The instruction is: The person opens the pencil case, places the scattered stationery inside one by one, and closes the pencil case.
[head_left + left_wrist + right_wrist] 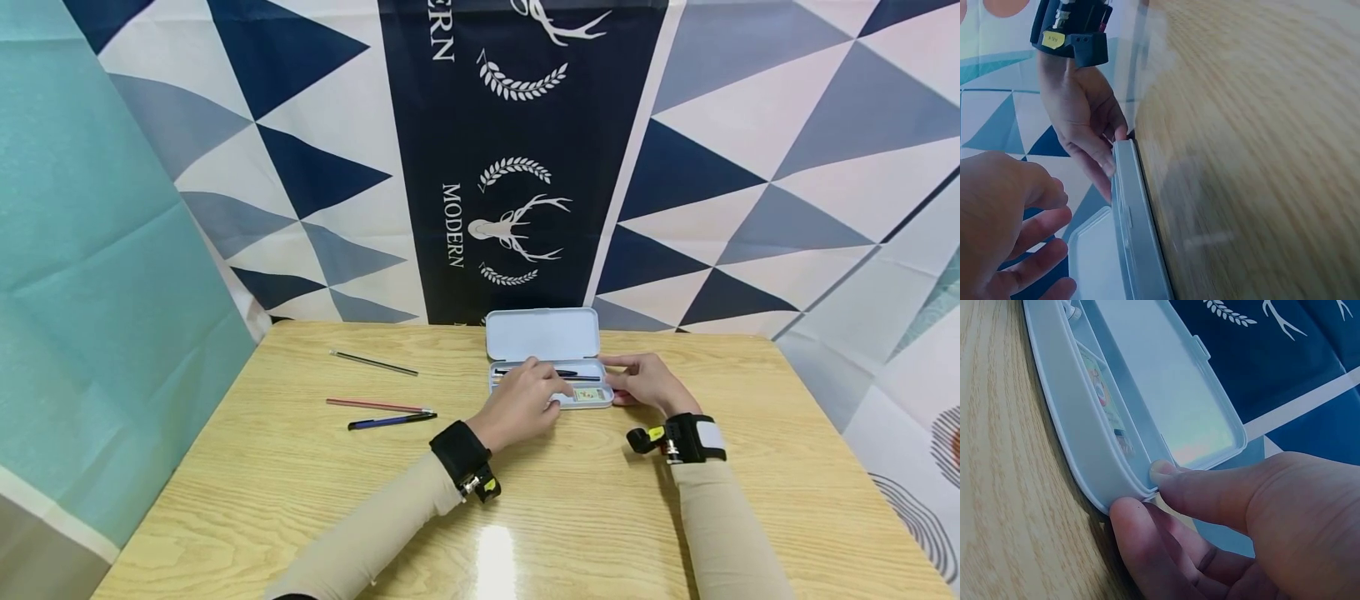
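A light blue pencil case (543, 335) lies with its lid raised near the table's far edge. My right hand (647, 382) pinches the case's right end; in the right wrist view the thumb (1210, 494) is at the rim, with fingers outside. Over the front compartment is my left hand (521, 404), its fingers loosely bent and nothing visibly held; the index fingertip points down beside a small eraser-like block (588, 394) with a coloured wrapper. Dark pens or pencils (577, 377) lie in the rear compartment, partly hidden behind the left hand.
Left of the case, a dark pencil (373, 362), a red pencil (371, 405) and a blue pen (392, 422) rest on the wooden table (315, 500). Behind the table hangs a patterned cloth (517, 167).
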`<state>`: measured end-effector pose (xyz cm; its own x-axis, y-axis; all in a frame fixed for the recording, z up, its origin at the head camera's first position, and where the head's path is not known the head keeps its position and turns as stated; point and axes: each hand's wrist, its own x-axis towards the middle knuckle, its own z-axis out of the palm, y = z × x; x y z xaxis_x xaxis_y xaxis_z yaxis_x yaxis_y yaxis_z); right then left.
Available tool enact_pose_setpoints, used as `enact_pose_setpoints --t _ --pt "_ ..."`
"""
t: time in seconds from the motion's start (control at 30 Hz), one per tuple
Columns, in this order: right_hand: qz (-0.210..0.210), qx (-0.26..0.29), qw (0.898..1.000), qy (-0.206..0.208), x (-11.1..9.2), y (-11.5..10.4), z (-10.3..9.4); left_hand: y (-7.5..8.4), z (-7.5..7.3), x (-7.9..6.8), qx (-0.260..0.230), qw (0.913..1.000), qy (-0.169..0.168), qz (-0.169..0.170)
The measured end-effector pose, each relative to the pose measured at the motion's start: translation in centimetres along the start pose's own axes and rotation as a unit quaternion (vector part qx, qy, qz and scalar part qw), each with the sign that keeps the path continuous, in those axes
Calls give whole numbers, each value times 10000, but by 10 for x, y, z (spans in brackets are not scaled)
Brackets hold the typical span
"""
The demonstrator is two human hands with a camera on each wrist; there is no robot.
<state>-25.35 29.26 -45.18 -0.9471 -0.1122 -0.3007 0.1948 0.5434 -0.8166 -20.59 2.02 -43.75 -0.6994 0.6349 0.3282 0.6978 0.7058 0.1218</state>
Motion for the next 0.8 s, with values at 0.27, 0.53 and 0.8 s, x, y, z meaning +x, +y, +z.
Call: enact_pose_setpoints --t 0.27,0.53,0.8 --pt "-42 54 10000 0 1 2 1 -6 -7 -18 -109 9996 59 241" --pt "-111 106 9999 -62 0 1 0 -16 -12 -34 24 9995 170 269" --pt "-50 76 10000 -4 -1 1 0 -27 -17 -55 273 9991 -106 294"
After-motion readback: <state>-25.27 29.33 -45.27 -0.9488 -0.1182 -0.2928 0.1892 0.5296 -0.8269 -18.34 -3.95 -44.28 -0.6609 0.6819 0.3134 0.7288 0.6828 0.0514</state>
